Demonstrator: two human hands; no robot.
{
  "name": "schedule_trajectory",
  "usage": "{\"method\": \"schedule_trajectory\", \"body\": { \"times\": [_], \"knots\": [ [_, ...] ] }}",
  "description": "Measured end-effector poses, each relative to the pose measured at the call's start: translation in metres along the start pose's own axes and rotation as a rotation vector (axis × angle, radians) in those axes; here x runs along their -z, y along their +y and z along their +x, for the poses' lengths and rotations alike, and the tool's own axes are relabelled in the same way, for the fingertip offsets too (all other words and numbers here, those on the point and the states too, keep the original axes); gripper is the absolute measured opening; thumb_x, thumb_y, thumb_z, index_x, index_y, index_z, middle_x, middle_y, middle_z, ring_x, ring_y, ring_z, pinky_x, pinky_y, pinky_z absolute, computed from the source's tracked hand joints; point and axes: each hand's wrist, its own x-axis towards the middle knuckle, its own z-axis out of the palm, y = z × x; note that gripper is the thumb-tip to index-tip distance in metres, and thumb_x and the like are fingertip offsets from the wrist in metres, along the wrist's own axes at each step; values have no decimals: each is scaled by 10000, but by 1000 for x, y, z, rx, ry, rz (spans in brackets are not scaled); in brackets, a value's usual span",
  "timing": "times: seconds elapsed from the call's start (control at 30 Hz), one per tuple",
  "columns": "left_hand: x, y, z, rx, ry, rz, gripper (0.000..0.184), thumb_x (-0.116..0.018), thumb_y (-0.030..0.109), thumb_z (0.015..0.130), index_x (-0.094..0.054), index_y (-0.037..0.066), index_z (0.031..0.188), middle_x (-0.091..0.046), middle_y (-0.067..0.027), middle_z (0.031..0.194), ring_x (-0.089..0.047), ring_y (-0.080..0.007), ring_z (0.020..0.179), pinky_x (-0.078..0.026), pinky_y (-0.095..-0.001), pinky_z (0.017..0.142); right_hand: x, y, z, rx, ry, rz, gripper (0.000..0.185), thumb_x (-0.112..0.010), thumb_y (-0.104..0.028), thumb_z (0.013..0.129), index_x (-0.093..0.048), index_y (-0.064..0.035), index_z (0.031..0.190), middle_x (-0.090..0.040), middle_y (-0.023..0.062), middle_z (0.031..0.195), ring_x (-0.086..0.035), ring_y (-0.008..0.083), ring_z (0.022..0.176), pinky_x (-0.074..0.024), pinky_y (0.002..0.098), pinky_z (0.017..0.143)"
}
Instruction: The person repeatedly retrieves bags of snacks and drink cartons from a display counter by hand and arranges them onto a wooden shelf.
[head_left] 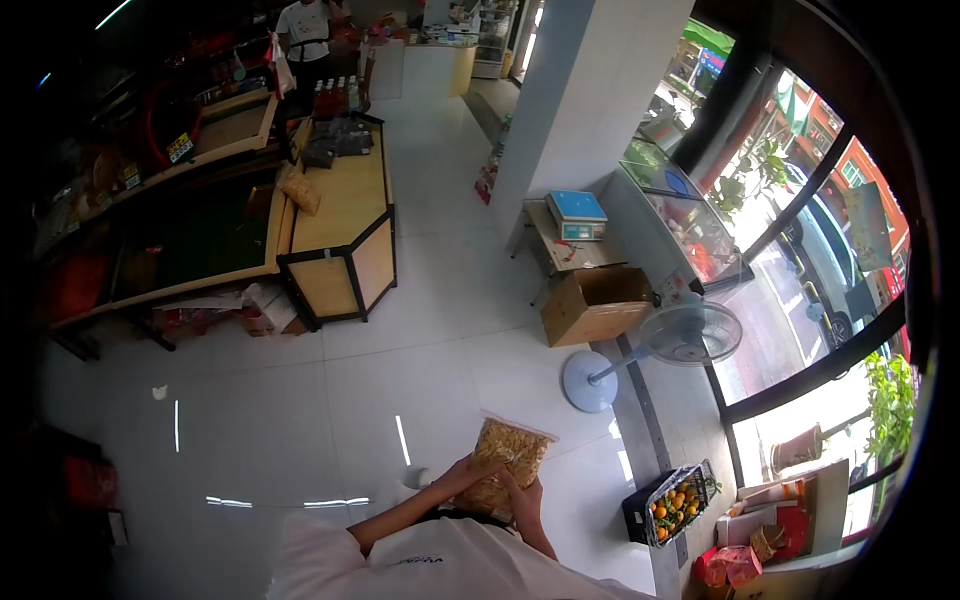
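Note:
A clear plastic bag filled with light brown dried pieces is held in front of my body, low in the centre of the head view. My left hand is closed on the bag's left side. On its lower right side, my right hand grips it too, with the thumb over the front. The bag's top edge points away from me. Its lower end is partly hidden by my hands.
A wooden display counter with another bag stands at left. Right are a scale on a small table, a cardboard box, a fan and an orange-filled crate. A person stands at the back.

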Motion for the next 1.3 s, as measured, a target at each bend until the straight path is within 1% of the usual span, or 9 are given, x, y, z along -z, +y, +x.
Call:
{"method": "schedule_trajectory", "body": {
  "times": [0.07, 0.13, 0.33, 0.63, 0.93, 1.03, 1.17, 1.23, 1.3],
  "knots": [
    [-5, -7, -1, -28, 0, -150, 681, -643, 461, 817, -446, 0, 1278, -544, -126, 1199, -541, -178, 1068, -445, -299, 892, 10, 2, 5, -45, -44, -46, 484, -747, -261, 745, -557, 14, 1095, -640, 100, 998, -604, 160, 885, -491, 301, 769],
    [67, 11, 50, -23, 76, -96, 677, -639, 460, 820, -446, -1, 1277, -546, -123, 1189, -544, -174, 1058, -450, -296, 881, -47, -11, 76, -30, -126, -28, 479, -740, -255, 756, -553, 24, 1098, -637, 99, 999, -606, 160, 877, -495, 302, 762],
    [104, 26, 87, 97, 210, -164, 691, -622, 473, 831, -422, 2, 1296, -549, -112, 1183, -545, -173, 1056, -452, -294, 878, -89, -38, 136, -114, -241, 81, 456, -722, -224, 771, -550, 43, 1098, -626, 108, 1026, -603, 163, 899, -498, 298, 764],
    [201, 206, 246, 8, 274, -166, 690, -611, 451, 844, -395, -7, 1313, -531, -106, 1223, -540, -171, 1079, -447, -300, 902, -172, -132, 377, 54, -425, -11, 420, -682, -203, 810, -538, 54, 1109, -625, 108, 1018, -601, 156, 876, -493, 285, 759],
    [253, 274, 320, 18, 316, -307, 712, -624, 459, 836, -374, 24, 1342, -489, -101, 1285, -472, -182, 1175, -397, -320, 976, -227, -184, 472, -10, -450, -8, 471, -686, -222, 806, -517, 48, 1152, -617, 113, 1041, -595, 176, 920, -482, 297, 797],
    [290, 293, 354, 28, 303, -362, 756, -662, 460, 803, -373, 12, 1338, -515, -100, 1255, -514, -178, 1123, -425, -297, 937, -251, -194, 516, 2, -441, -85, 479, -687, -238, 808, -519, 46, 1155, -615, 113, 1051, -597, 177, 917, -485, 296, 791],
    [355, 316, 416, -142, 210, -383, 745, -679, 452, 789, -396, 4, 1313, -532, -113, 1222, -530, -175, 1082, -434, -313, 916, -296, -215, 586, 92, -420, -227, 496, -686, -260, 817, -518, 41, 1174, -611, 116, 1077, -599, 181, 913, -491, 301, 783],
    [393, 339, 438, -266, 204, -333, 784, -698, 467, 765, -383, -28, 1285, -520, -141, 1208, -517, -192, 1091, -432, -325, 914, -337, -234, 605, 125, -418, -98, 479, -678, -242, 831, -511, 36, 1183, -590, 107, 1116, -575, 174, 974, -475, 291, 823],
    [413, 358, 450, -103, 372, -281, 831, -715, 474, 744, -349, -57, 1268, -492, -164, 1211, -503, -212, 1103, -430, -331, 913, -361, -268, 623, 61, -450, -174, 506, -688, -238, 820, -475, 9, 1206, -577, 100, 1131, -556, 166, 999, -446, 287, 856]
  ]
}}
